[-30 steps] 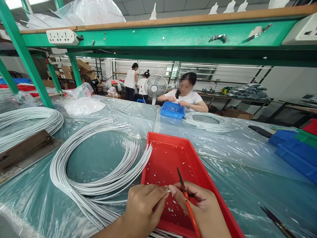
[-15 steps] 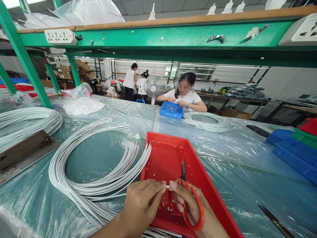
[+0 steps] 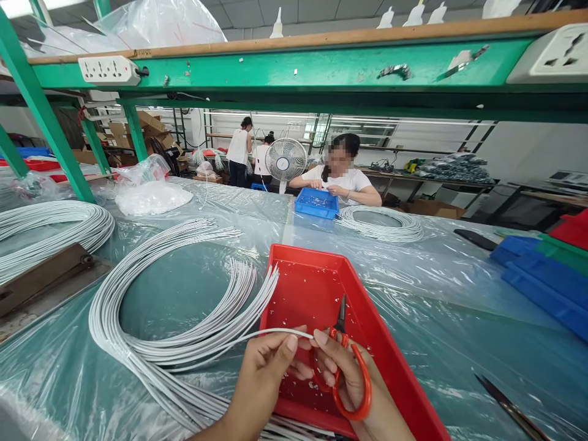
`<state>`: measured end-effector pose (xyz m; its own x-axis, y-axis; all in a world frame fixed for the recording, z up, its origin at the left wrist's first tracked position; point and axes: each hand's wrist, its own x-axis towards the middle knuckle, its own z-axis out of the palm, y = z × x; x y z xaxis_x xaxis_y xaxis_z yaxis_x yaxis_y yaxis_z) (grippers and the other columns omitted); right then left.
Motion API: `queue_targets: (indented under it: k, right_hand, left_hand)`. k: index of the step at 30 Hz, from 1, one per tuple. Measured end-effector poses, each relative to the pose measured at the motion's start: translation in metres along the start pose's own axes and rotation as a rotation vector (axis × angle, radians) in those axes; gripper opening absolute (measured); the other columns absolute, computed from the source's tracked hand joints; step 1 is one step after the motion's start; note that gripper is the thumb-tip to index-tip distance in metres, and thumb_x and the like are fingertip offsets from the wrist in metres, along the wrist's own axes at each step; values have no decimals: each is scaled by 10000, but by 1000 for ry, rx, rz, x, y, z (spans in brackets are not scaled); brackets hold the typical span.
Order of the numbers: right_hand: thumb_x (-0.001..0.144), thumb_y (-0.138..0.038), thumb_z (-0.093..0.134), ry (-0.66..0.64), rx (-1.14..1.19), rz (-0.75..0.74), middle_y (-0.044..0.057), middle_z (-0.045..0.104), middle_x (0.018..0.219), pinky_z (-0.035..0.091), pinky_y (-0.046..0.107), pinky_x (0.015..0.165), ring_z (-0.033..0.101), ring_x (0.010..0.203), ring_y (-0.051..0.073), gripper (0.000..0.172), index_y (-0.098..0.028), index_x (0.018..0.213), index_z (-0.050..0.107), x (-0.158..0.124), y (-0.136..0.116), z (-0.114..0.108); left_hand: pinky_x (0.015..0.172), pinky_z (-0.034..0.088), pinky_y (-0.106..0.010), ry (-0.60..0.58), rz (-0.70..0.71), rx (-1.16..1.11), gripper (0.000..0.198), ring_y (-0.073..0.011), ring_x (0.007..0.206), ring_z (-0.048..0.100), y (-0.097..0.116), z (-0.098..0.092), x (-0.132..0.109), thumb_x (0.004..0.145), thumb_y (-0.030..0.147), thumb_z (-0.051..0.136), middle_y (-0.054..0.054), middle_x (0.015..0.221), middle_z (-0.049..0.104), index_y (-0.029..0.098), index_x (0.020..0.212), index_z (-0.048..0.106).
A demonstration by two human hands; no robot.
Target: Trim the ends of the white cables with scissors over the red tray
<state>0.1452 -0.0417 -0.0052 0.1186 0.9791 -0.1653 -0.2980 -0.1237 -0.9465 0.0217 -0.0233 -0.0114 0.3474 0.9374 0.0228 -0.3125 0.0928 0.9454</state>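
A white cable reaches from the coiled bundle of white cables to my two hands. My left hand has its thumb and index finger on this cable, the other fingers loosely curled. My right hand pinches the cable's end between thumb and index finger. It also keeps hold of red-handled scissors, whose dark blades point away from me. Under both hands lies a red tray with small white scraps on its bottom. The fingers of my right hand partly cover the scissor handles.
A second cable coil and a brown metal piece lie at left. Tweezers rest at the lower right, blue bins beyond. Across the table a co-worker handles something over a blue tray. A green shelf beam spans overhead.
My left fingers have loosened and turned, with the thumb now up, so a longer stretch of cable shows. My right hand still pinches the end and holds the scissors.
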Motion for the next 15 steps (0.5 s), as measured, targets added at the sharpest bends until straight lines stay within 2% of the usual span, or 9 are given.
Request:
queue_targets:
  k: [3,6,9,12,15]
  right_hand:
    - [708,-428,635,-42,19,12,-60,399,446,288,217,468,363,438,80,372,-172,511,453,-2,4,5]
    - [698,-452,637,-134,30,64,-67,390,440,271,203,426,342,400,66,342,-158,576,515,-2,10,7]
    - [691,-489,625,-190,-80,52,-61,401,437,277,199,411,348,388,65,365,-151,589,529,-2,15,7]
    - [666,-530,621,-214,-263,4,-58,400,422,263,199,387,342,363,68,392,-149,609,549,-3,16,7]
    - [645,-525,640,-213,-349,-41,-56,392,411,263,204,393,343,369,74,394,-154,577,527,-7,10,8]
  left_hand:
    - [618,418,-227,43,-51,-169,254,-101,544,522,-2,-2,2,789,332,582,-2,555,585,118,881,682]
    - [590,397,-204,48,-60,-246,226,-83,534,500,-1,-5,4,764,327,616,0,559,577,113,800,679]
    - [513,369,-182,31,-43,-226,234,-63,473,478,4,-8,5,776,324,601,-3,564,581,103,711,642]
    - [467,362,-184,43,-7,-198,234,-55,407,468,10,-13,6,800,330,566,-5,584,600,115,711,594]
    - [461,358,-184,52,22,-142,241,-63,397,488,16,-18,7,803,332,557,-6,559,599,112,706,576]
